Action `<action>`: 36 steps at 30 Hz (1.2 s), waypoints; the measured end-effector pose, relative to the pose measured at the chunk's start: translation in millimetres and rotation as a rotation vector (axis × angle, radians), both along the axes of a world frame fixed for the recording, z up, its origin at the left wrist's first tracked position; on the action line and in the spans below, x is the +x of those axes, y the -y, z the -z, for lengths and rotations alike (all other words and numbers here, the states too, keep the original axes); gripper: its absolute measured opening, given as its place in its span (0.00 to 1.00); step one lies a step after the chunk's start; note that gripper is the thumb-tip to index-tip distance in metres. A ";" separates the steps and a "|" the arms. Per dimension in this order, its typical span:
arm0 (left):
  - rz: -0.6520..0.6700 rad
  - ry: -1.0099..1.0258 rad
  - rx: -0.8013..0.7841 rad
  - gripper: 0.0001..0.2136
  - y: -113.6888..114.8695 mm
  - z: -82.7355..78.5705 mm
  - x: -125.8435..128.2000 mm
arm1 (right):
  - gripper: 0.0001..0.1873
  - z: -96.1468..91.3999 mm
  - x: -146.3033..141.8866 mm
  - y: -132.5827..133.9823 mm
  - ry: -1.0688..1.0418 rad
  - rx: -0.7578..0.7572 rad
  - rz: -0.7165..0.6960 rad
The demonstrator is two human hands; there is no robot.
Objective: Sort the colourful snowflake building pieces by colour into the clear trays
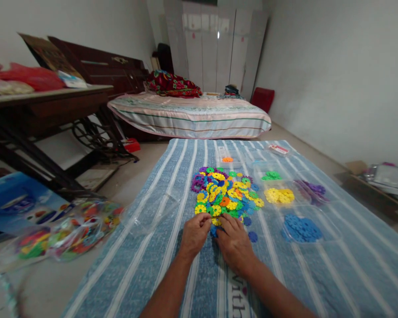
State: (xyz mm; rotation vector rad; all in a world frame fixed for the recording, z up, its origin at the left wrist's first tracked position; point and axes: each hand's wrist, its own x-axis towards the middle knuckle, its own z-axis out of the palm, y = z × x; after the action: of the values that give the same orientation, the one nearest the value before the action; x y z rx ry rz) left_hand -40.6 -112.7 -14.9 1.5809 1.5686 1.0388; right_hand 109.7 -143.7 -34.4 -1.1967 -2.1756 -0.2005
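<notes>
A mixed pile of notched plastic discs (223, 194) in yellow, green, blue, purple and orange lies on the striped cloth. At its near edge, my left hand (195, 234) is closed, thumb and forefinger pinched beside a yellow disc; whatever is between them is too small to make out. My right hand (236, 242) bends over the same edge with its fingers together and pointing down, hiding what they grip. Blue discs (213, 230) show between the two hands. Just right of my right hand lies a single blue disc (252, 236).
Clear trays to the right hold blue discs (301, 228), yellow discs (279, 195), green discs (271, 176) and purple discs (315, 190). An orange disc (227, 159) sits in a tray behind the pile. A transparent container (152, 212) lies left. Beyond stands a bed (192, 115).
</notes>
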 end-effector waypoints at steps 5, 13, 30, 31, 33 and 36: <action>-0.001 -0.001 -0.004 0.09 -0.1 -0.5 0.2 | 0.09 -0.1 0.6 3.2 -0.052 0.047 -0.039; 0.006 -0.040 0.018 0.09 4.5 -5.7 2.7 | 0.07 -32.1 48.3 -0.5 -0.214 0.161 0.003; 0.074 -0.133 0.031 0.09 5.9 -7.1 4.8 | 0.07 -24.9 94.9 25.8 0.006 0.114 0.156; 0.075 -0.129 0.028 0.09 6.1 -7.3 4.8 | 0.07 -19.2 89.0 27.4 0.027 0.064 0.161; 0.076 -0.125 0.024 0.08 6.4 -7.2 4.8 | 0.07 -8.7 82.8 29.0 0.068 -0.026 0.198; 0.070 -0.121 0.024 0.08 6.6 -6.2 4.9 | 0.06 2.7 82.8 29.1 0.110 -0.121 0.240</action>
State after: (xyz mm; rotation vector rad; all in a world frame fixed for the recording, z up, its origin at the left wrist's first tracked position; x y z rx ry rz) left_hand -35.7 -119.3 -8.7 1.7304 1.5735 0.9429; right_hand 192.4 -172.8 -37.1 -1.5489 -2.1595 -0.2440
